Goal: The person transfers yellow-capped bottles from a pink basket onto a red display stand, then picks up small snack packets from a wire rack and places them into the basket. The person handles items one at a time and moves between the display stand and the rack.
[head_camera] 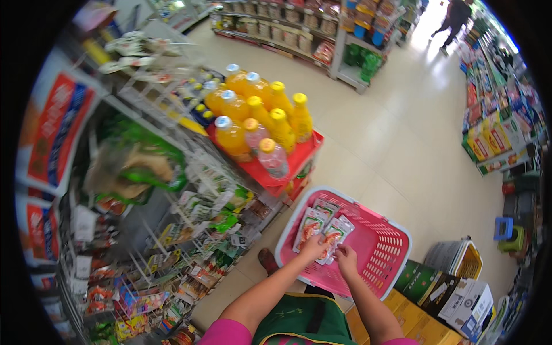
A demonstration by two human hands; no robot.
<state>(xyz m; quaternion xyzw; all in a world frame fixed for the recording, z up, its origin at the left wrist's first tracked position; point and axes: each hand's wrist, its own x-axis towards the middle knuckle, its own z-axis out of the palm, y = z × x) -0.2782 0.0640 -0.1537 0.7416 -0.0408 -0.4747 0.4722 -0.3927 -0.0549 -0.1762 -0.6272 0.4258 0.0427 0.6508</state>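
Observation:
A pink plastic shopping basket (366, 207) with a pale rim lies before me. Several flat printed food packets (310, 224) rest in its left half. My left hand (315, 246) lies over the packets, its fingers on the lower edge of one packet (335, 233); whether it grips that packet is unclear. My right hand (346, 258) is just to the right, fingers bent in at the lower corner of the same packet; its hold is also unclear. Below the basket is my green apron (297, 319).
A red stand (276, 185) bearing orange and yellow drink bottles (258, 110) is beyond the basket. Wire racks of packets (215, 202) line the left. Yellow cartons (405, 310) and stacked baskets (448, 254) stand at right. A person (455, 19) is far off at the top right.

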